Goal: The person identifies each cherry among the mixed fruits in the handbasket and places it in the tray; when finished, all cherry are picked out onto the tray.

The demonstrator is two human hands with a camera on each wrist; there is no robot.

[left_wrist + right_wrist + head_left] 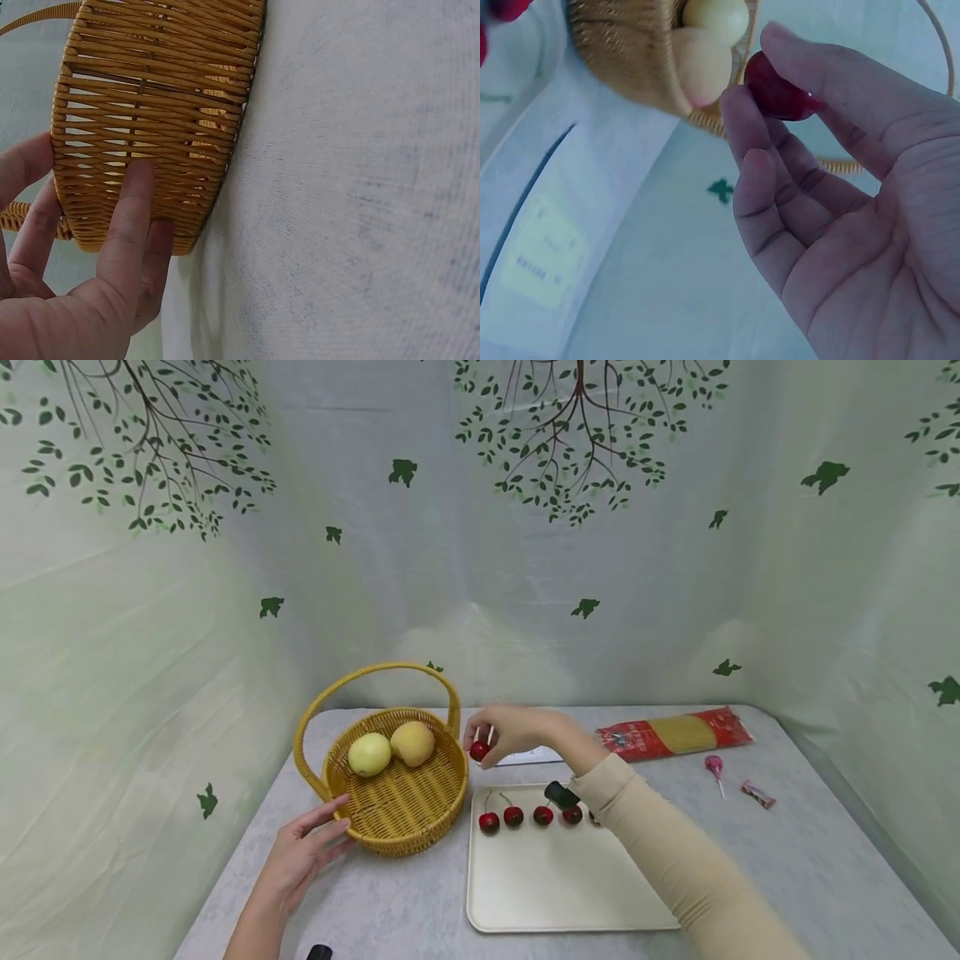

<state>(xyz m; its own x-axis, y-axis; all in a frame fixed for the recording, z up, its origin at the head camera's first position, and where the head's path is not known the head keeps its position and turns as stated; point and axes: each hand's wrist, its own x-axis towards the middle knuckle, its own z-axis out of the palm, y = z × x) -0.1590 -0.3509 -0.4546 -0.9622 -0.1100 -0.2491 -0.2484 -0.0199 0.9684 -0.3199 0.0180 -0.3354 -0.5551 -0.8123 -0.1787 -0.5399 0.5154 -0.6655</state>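
My right hand [517, 731] pinches a dark red cherry [780, 90] between thumb and fingertips, just beyond the basket's right rim. The yellow woven basket [401, 847] has a tall arched handle and stands on the table. Inside it, a pale yellow-green round fruit [370, 754] lies beside a peach-like yellow fruit [413, 743]. My left hand [300, 856] touches the basket's near-left side; in the left wrist view its fairly straight fingers [124, 240] rest against the woven wall and rim. Several cherries [513, 816] lie in a row on a cream tray [562, 885].
A red and yellow noodle-like packet [675, 735] lies at the back right. Nearer are a pink lollipop [714, 765] and a small wrapped candy [758, 794]. A white flat item [528, 757] is partly hidden behind my right hand. A leaf-printed curtain [480, 568] surrounds the table.
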